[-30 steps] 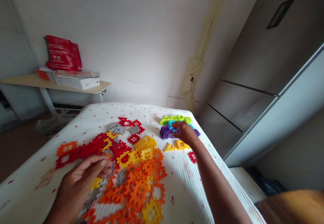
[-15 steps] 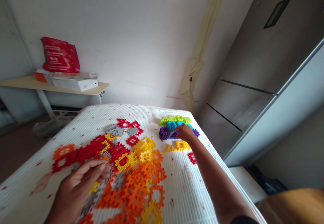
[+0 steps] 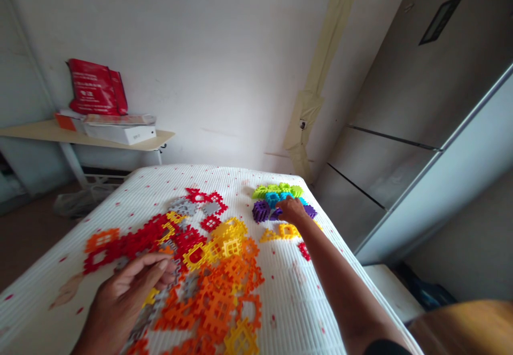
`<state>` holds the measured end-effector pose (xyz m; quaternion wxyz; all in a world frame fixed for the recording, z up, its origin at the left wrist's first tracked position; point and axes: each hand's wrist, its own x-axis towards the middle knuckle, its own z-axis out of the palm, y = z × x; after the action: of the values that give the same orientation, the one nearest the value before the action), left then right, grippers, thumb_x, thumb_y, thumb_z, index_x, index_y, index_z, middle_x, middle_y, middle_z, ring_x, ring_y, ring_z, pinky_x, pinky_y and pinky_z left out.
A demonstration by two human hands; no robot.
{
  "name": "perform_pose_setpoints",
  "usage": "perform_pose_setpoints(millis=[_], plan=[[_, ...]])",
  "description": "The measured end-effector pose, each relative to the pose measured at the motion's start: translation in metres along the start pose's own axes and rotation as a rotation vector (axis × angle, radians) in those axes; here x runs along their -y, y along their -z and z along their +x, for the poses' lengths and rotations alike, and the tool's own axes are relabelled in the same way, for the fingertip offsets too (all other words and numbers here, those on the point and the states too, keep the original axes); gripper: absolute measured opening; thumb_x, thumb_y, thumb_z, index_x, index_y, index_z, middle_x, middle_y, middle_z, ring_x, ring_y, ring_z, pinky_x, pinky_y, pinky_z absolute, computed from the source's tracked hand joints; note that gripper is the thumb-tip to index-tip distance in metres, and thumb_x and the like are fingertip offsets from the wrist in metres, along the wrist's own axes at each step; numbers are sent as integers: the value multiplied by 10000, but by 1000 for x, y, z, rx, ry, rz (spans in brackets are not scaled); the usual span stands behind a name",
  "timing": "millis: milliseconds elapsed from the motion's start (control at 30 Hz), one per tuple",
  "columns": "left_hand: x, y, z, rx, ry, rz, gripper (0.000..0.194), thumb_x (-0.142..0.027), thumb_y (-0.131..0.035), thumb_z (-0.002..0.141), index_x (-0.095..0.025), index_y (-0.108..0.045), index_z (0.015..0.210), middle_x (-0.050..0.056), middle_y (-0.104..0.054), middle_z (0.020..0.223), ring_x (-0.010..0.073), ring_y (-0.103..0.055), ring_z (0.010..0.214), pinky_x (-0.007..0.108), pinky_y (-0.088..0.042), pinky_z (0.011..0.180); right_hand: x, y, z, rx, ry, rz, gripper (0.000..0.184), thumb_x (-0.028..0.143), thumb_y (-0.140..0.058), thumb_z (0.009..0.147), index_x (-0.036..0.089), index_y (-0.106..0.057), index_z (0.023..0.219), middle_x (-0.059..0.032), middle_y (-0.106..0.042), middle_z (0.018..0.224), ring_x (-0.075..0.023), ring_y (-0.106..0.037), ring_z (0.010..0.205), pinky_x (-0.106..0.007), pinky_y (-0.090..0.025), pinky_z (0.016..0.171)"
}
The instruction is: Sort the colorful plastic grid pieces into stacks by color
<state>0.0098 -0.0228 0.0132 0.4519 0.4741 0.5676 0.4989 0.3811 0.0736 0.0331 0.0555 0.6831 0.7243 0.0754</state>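
Note:
My right hand point(image 3: 293, 210) reaches to the far right of the bed-like surface, its fingers bent down and closed at a purple building tile point(image 3: 275, 215) in a row of purple notched tiles. Blue tiles point(image 3: 272, 200) and lime green tiles point(image 3: 276, 188) stand in rows just behind. Over the left edge of the pile, my left hand point(image 3: 128, 291) has its thumb and fingers pressed together; what they hold, if anything, is hidden. Grey tiles point(image 3: 150, 312) lie beneath it. Orange tiles point(image 3: 218, 301), yellow tiles point(image 3: 230, 232) and red tiles point(image 3: 142, 236) spread in the middle, overlapping.
The white ribbed cover point(image 3: 296, 291) has small red marks. Nearer than the purple row lie a yellow square tile point(image 3: 287, 231) and a red tile point(image 3: 303, 251). A tall grey refrigerator point(image 3: 401, 130) stands right. A side table point(image 3: 36, 133) holds a red bag point(image 3: 96, 87) and a white box point(image 3: 124, 133).
Both hands stay in nearly the same places. The view has shifted very slightly, and no tile has visibly moved.

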Motion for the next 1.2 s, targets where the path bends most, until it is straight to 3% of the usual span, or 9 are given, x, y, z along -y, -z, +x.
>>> perform_pose_setpoints(millis=[267,500,700,800,867,1000,1133,1200], plan=[[0,1,0,19,5,33,519,-603,-689,546,-183,-614,841,24,-709,659,206,-648,649,262,-506,651,8,3,-8,-40,12,-17,284,228,-590,832,192,-648,1107,-100,-663,1002,-263,-503,1075,-395,-325,879],[-4,-1,0,-2,13,-6,540,-621,-708,475,-185,-635,785,21,-695,601,206,-636,608,271,-508,608,9,3,0,43,-8,-59,264,243,-611,777,258,-666,1035,-85,-670,981,-277,-523,1060,-399,-358,885],[8,2,5,-5,-61,-107,374,-495,-732,587,-193,-648,791,16,-707,658,168,-621,585,262,-503,581,13,21,-16,19,-45,-73,350,223,-601,767,233,-614,1116,-107,-661,1032,-288,-516,1085,-389,-376,854],[5,4,5,-24,-104,-227,277,-402,-725,650,-184,-651,804,17,-707,678,143,-619,586,242,-489,574,25,33,-37,-76,-26,17,320,223,-556,800,196,-617,1113,-117,-667,1014,-274,-564,1020,-367,-409,825],[-1,5,6,-59,-127,-376,226,-323,-732,652,-171,-652,798,11,-698,663,122,-606,558,229,-471,556,44,39,-53,-167,85,243,296,253,-542,819,208,-622,1100,-84,-674,1010,-215,-612,920,-306,-439,785],[-15,14,12,-120,-131,-524,193,-278,-712,652,-163,-635,785,7,-685,643,121,-599,532,239,-452,526,109,46,-89,-254,494,621,171,251,-531,842,212,-649,959,-50,-676,943,-170,-612,862,-272,-453,767],[-24,30,15,-181,-160,-555,170,-256,-703,631,-166,-622,751,-6,-673,619,114,-595,532,236,-444,524,186,44,-118,-160,843,654,140,279,-570,840,202,-624,944,-36,-663,877,-163,-583,844,-265,-445,759],[-28,37,15,-197,-177,-561,168,-252,-703,622,-169,-621,744,-10,-672,617,108,-593,532,229,-439,523,217,40,-127,-129,926,553,218,367,-645,783,196,-614,914,-32,-657,859,-183,-570,837,-289,-452,756]])
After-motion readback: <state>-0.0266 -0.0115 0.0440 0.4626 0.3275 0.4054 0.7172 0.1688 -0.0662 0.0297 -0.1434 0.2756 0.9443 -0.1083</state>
